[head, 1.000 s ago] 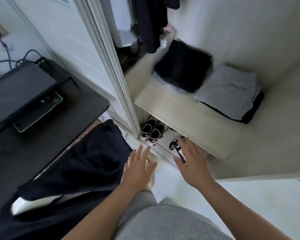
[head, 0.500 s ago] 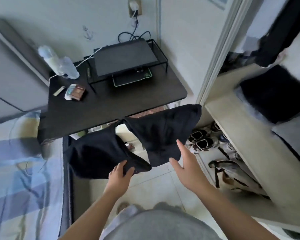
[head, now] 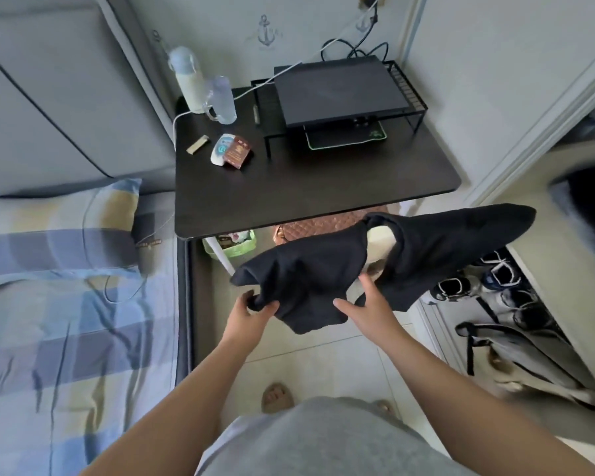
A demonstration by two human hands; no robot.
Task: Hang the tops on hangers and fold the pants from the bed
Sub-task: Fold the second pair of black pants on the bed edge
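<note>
A black top (head: 323,269) hangs spread in the air in front of me, below the front edge of the dark desk (head: 306,187). My left hand (head: 251,312) is closed on its lower left hem. My right hand (head: 366,304) has its fingers spread and touches the cloth near the middle, with no firm grip visible. The top's right part stretches toward the wardrobe. No hanger can be seen in it. The bed (head: 76,304) with a blue and yellow checked sheet lies on the left.
The desk carries a laptop on a wire stand (head: 340,94), a bottle (head: 189,80), a mug (head: 222,97) and small items. Shoes (head: 461,286) and a bag sit in the open wardrobe bottom at right. A green basket (head: 234,243) stands under the desk. My feet are on the tiled floor.
My view has swung left from the wardrobe shelves to the desk and bed. My left hand has taken hold of the black top's hem, and my right hand has come against the cloth.
</note>
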